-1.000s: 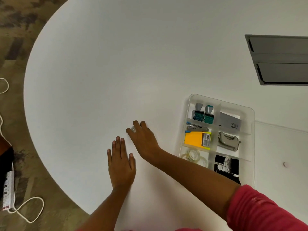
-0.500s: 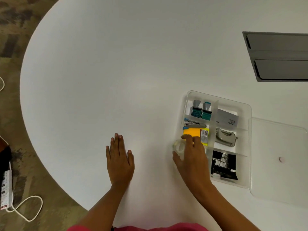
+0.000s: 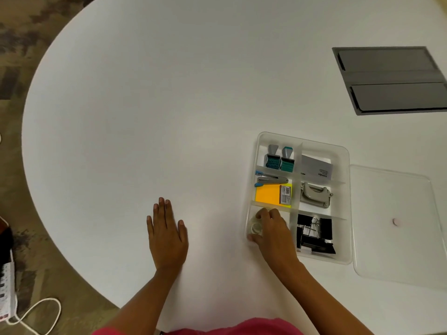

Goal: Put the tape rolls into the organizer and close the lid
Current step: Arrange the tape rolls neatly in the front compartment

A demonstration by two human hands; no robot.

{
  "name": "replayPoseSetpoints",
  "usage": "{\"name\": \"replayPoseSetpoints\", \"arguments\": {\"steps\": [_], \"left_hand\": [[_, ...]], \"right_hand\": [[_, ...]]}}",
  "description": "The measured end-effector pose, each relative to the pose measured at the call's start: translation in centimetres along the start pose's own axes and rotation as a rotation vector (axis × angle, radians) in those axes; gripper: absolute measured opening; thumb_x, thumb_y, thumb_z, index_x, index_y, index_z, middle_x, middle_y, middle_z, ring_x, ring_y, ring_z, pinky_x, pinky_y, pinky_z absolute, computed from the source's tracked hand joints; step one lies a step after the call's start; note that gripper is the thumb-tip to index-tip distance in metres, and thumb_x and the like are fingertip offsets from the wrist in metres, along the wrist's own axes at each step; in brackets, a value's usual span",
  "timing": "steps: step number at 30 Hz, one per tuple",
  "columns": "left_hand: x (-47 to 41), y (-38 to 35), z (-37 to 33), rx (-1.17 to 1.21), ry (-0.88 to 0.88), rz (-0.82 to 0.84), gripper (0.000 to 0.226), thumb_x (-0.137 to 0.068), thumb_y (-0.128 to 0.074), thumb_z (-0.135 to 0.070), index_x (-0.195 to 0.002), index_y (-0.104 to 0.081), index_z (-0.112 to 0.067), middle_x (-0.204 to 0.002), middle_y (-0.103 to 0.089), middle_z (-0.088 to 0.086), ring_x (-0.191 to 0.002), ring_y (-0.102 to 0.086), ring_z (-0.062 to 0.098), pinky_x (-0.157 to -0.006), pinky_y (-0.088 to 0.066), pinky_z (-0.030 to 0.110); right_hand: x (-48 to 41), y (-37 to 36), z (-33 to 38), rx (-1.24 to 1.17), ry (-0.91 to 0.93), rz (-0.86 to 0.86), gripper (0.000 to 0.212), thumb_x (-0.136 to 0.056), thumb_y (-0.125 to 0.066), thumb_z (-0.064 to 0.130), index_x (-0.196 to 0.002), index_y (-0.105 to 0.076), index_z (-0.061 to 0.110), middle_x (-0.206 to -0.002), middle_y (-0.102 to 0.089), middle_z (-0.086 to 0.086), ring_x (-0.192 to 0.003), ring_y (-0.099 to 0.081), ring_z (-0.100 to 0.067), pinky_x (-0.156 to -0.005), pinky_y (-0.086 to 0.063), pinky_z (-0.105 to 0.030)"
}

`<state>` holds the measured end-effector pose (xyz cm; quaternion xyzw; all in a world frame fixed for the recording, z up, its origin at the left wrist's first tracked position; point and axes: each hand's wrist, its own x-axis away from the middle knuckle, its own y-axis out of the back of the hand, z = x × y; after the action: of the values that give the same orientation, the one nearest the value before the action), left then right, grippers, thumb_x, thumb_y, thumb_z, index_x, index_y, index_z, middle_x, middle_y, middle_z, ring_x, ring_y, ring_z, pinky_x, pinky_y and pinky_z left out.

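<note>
Down at the near left compartment of the clear organizer (image 3: pixel 342 258), the right hand (image 3: pixel 273 232) pinches a clear tape roll (image 3: pixel 256 227) between thumb and fingers, the roll sitting inside the compartment against its left wall. How many rolls lie under the palm cannot be told; the hand covers most of that compartment. The left hand (image 3: pixel 167 234) lies flat on the white table (image 3: pixel 145 117), fingers close together and thumb out, well apart from the organizer.

Wide bare tabletop stretches left and far of the organizer. The table's rounded edge curves along the left and near sides, with patterned carpet (image 3: pixel 21 44) beyond it. The clear lid (image 3: pixel 396 250) lies flat just beside the organizer's right wall, its right edge running close to the frame border. A grey recessed panel (image 3: pixel 391 81) sits far right, cut off at the frame's side.

Other compartments hold two stamps (image 3: pixel 280 158), a stapler (image 3: pixel 271 180), orange sticky notes (image 3: pixel 268 193), a hole punch (image 3: pixel 314 195), black binder clips (image 3: pixel 314 234) and a grey card (image 3: pixel 316 166) whose print is too small to read. A power strip (image 3: pixel 6 293) and white cable (image 3: pixel 36 315) are partly cropped at near left.
</note>
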<state>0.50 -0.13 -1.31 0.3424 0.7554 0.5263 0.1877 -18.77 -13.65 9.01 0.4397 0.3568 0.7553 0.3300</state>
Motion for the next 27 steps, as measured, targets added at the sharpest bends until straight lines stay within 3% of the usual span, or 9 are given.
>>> {"name": "replayPoseSetpoints", "arguments": {"steps": [4, 9, 13, 15, 17, 21, 24, 27], "left_hand": [[0.1, 0.3, -0.3, -0.007, 0.004, 0.01, 0.06, -0.094, -0.026, -0.028, -0.149, -0.016, -0.009, -0.158, -0.018, 0.01, -0.146, -0.01, 0.021, -0.119, -0.012, 0.044], [0.0, 0.7, -1.5, 0.029, 0.031, 0.042, 0.059, -0.095, -0.031, -0.025, -0.148, -0.017, -0.004, -0.157, -0.017, 0.014, -0.146, -0.009, 0.027, -0.118, -0.01, 0.049], [0.5, 1.3, -4.8, 0.12, -0.046, 0.032, 0.05, -0.093, -0.048, -0.013, -0.14, -0.036, -0.001, -0.152, -0.026, 0.018, -0.143, -0.016, 0.033, -0.118, -0.011, 0.047], [1.1, 1.8, -6.9, 0.139, -0.144, 0.02, 0.037, -0.09, -0.053, -0.008, -0.126, -0.053, -0.006, -0.139, -0.043, 0.018, -0.13, -0.037, 0.036, -0.109, -0.024, 0.042], [1.8, 2.4, -9.2, 0.178, -0.178, 0.042, 0.034, -0.085, -0.054, 0.0, -0.115, -0.06, -0.015, -0.118, -0.052, 0.011, -0.108, -0.05, 0.031, -0.092, -0.03, 0.036], [2.8, 3.4, -13.6, 0.202, -0.303, 0.084, 0.034, -0.081, -0.062, 0.004, -0.105, -0.066, -0.019, -0.102, -0.056, 0.008, -0.095, -0.053, 0.024, -0.082, -0.024, 0.031], [2.7, 3.7, -16.0, 0.167, -0.41, 0.093, 0.027, -0.076, -0.074, -0.009, -0.1, -0.07, -0.021, -0.097, -0.059, 0.008, -0.089, -0.055, 0.025, -0.075, -0.029, 0.033], [2.5, 3.2, -17.5, 0.064, -0.52, 0.107, 0.03, -0.064, -0.085, -0.018, -0.091, -0.074, -0.022, -0.094, -0.063, 0.007, -0.085, -0.059, 0.026, -0.067, -0.039, 0.033]], "right_hand": [[0.0, 0.1, -0.5, 0.02, 0.021, -0.026, 0.041, -0.084, -0.069, 0.015, -0.12, -0.05, 0.011, -0.122, -0.053, -0.009, -0.105, -0.056, -0.023, -0.081, -0.051, -0.029], [0.6, 1.4, -1.4, -0.018, 0.038, -0.216, 0.031, -0.078, -0.069, -0.006, -0.105, -0.06, 0.005, -0.106, -0.062, -0.015, -0.092, -0.058, -0.029, -0.068, -0.05, -0.032], [1.0, 2.5, -2.6, 0.045, 0.001, -0.323, 0.028, -0.073, -0.067, -0.016, -0.095, -0.064, 0.002, -0.093, -0.064, -0.017, -0.082, -0.058, -0.03, -0.057, -0.043, -0.028], [1.1, 2.8, -3.1, 0.083, -0.026, -0.339, 0.024, -0.071, -0.071, -0.014, -0.089, -0.065, 0.001, -0.088, -0.063, -0.019, -0.078, -0.058, -0.031, -0.055, -0.04, -0.028], [1.3, 2.9, -3.6, 0.131, -0.045, -0.339, 0.022, -0.067, -0.075, -0.014, -0.082, -0.066, -0.001, -0.082, -0.062, -0.02, -0.073, -0.057, -0.032, -0.052, -0.043, -0.031], [1.3, 2.5, -4.2, 0.197, -0.086, -0.286, 0.022, -0.062, -0.085, -0.002, -0.076, -0.068, -0.003, -0.086, -0.059, -0.021, -0.075, -0.055, -0.034, -0.055, -0.051, -0.037], [1.3, 2.1, -4.3, 0.236, -0.118, -0.259, 0.024, -0.061, -0.087, 0.008, -0.075, -0.07, -0.001, -0.094, -0.058, -0.022, -0.082, -0.054, -0.035, -0.062, -0.052, -0.039], [1.3, 1.8, -4.2, 0.28, -0.142, -0.24, 0.017, -0.066, -0.085, 0.007, -0.079, -0.074, 0.003, -0.102, -0.059, -0.02, -0.089, -0.055, -0.034, -0.068, -0.05, -0.035]]}}
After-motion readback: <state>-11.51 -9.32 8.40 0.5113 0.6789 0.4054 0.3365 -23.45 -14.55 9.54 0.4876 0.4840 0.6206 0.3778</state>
